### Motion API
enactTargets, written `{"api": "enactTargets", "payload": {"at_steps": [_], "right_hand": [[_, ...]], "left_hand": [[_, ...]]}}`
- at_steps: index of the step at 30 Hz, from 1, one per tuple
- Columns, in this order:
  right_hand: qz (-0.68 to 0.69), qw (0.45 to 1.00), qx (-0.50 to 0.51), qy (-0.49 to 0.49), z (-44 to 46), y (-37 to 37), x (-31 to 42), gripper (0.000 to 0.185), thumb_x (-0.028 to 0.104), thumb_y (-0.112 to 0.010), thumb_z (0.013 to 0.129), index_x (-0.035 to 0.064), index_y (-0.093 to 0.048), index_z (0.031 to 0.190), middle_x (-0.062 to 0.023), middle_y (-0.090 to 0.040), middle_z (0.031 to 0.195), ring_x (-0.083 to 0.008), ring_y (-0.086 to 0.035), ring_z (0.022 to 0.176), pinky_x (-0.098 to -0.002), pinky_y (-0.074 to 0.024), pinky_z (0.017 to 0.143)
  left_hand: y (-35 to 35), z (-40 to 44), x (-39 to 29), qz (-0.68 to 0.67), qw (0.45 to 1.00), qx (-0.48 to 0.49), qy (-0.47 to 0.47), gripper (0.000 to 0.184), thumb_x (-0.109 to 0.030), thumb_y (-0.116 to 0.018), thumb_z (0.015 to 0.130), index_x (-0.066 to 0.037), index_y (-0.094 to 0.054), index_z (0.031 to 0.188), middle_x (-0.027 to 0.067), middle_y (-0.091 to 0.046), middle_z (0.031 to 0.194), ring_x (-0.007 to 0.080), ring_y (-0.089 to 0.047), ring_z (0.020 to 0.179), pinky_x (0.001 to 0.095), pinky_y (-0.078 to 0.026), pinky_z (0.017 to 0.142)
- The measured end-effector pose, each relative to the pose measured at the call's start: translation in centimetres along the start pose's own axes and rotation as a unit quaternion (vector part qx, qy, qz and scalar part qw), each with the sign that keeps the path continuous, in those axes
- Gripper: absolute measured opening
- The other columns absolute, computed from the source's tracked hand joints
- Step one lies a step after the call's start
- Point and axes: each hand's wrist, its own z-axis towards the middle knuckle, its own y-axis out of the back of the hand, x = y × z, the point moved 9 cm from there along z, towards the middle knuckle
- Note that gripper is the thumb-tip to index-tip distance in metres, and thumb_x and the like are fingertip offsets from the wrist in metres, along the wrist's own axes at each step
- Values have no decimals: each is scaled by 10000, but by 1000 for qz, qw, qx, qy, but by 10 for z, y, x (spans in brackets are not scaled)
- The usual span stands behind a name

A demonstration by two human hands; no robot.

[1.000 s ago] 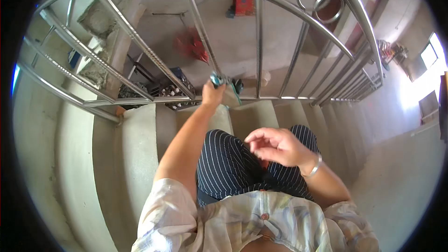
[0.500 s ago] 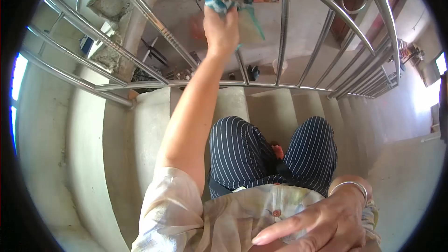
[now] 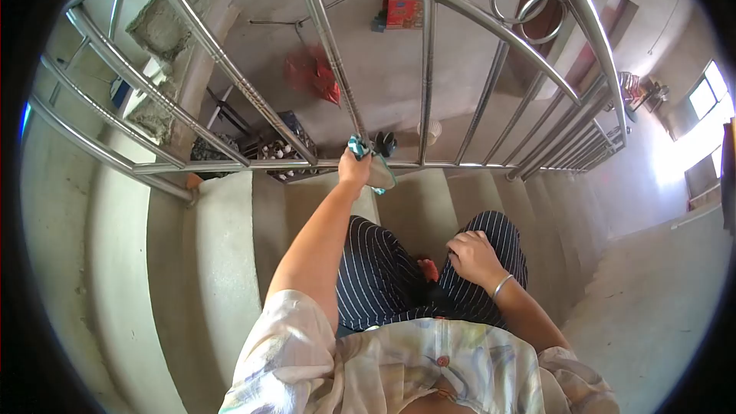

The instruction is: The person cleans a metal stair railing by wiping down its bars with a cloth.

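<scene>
My left hand (image 3: 353, 171) is closed on a teal-and-white cloth (image 3: 379, 172), low on an upright metal bar (image 3: 333, 54) of the stair railing. The cloth wraps round the bar close to the bottom rail (image 3: 399, 164), and a pale flap with a teal edge hangs to the right of my fingers. Over my knee, in dark striped trousers (image 3: 383, 276), rests my right hand (image 3: 475, 254). Its fingers are bent and lie on the fabric, with a bangle (image 3: 502, 284) at the wrist. No object shows in it.
Concrete steps (image 3: 222, 245) run beneath me beside the railing. Past the bars hang a red plastic bag (image 3: 313, 75) and a red box-like item (image 3: 404, 12). Dark shoes (image 3: 383, 143) and a pale bucket (image 3: 431, 132) are below. Metal rings (image 3: 529, 4) decorate the railing at upper right.
My left hand has slid down the bar with the cloth, from near the top to the bottom rail. My right hand has moved from in front of my shirt onto my knee.
</scene>
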Motion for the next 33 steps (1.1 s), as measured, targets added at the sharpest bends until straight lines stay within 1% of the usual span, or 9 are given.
{"api": "enactTargets", "payload": {"at_steps": [3,6,11,17,21,25,29,31,33], "right_hand": [[22,999,-24,-15,1,-3,0,131,129,-563,723,49,-587,823,-108,-589,854,-274,-542,861,-390,-377,798],[50,998,-8,-35,5,-4,-4,138,149,-556,730,81,-600,841,-77,-597,818,-248,-544,861,-372,-364,810],[36,999,-2,-29,8,-14,-6,145,184,-551,745,84,-600,838,-75,-599,806,-242,-548,855,-382,-359,807],[27,999,16,-42,7,-12,-7,146,179,-561,742,87,-605,847,-82,-607,824,-245,-551,882,-386,-356,808],[31,999,9,-40,6,-5,-3,136,169,-575,736,84,-607,838,-92,-608,832,-261,-553,908,-386,-357,813],[1,1000,-9,-17,7,-7,-3,191,155,-581,718,70,-595,889,-63,-616,837,-231,-560,849,-361,-362,798],[191,979,-60,-25,23,-7,-11,269,117,-588,769,59,-555,1029,-74,-617,793,-204,-592,750,-306,-458,646],[428,897,-88,-62,38,-6,-6,400,177,-580,826,68,-460,1193,-46,-612,871,-130,-585,760,-239,-476,626],[452,885,-89,-65,55,-13,2,472,209,-575,838,81,-388,1252,-35,-592,924,-107,-564,773,-228,-473,664]], "left_hand": [[16,30,-27,1,996,-25,-83,338,-196,-666,704,-7,-549,959,161,-613,880,298,-596,846,365,-450,733],[86,-5,-151,-135,968,-66,-203,226,-76,-661,670,-21,-544,856,30,-571,750,99,-500,692,275,-435,614],[179,-27,-272,-230,878,-161,-388,213,-143,-657,707,-16,-539,831,30,-571,735,101,-503,653,277,-424,576],[136,-29,-234,-123,868,-245,-415,192,-90,-598,749,-7,-522,905,109,-582,765,230,-556,742,326,-429,688],[70,-13,-138,-108,926,-175,-317,237,-79,-601,747,-4,-511,953,157,-594,841,294,-580,807,368,-435,742],[17,-2,-40,69,991,-77,-87,284,-179,-611,741,7,-536,942,213,-599,894,387,-561,881,424,-432,762],[-4,-32,-2,47,998,-16,-28,317,-218,-632,718,2,-549,931,221,-606,859,399,-563,862,434,-435,753],[-25,-49,5,-3,998,29,-57,333,-223,-644,715,1,-553,944,224,-608,841,376,-585,830,423,-444,726],[-40,-78,0,-50,992,103,-44,322,-230,-611,782,-1,-552,1000,106,-612,923,215,-582,853,337,-454,693]]}}
